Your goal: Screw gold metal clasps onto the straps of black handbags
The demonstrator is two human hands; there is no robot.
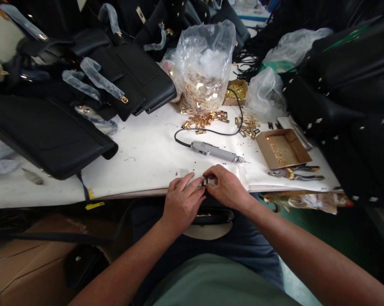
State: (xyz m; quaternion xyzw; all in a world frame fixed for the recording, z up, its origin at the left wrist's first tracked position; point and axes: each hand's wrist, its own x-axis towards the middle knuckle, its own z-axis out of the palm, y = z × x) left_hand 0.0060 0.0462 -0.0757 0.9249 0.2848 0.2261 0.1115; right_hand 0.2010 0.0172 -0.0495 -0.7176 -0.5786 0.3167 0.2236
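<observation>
White tabletop (147, 157) carried it all: at its near edge the left hand (182, 202) and right hand (226, 189) met fingertip to fingertip, both pinched on what looked like a small metal fitting (205, 180) lying between them, equally close to each.

Even, diffuse overhead light; the white table (147, 157) in the centre of the frame is the brightest area and nearly washed out. The clear plastic bag (204, 63) at upper centre shows specular glare, as do the gold fittings (204, 120) below it. The black bags (45, 131) at left and right lose detail in deep shadow. Lower left is dim. Wide-angle distortion bends the table edge and stretches the forearms at the bottom corners. Far edges are slightly soft; the centre is sharp.
</observation>
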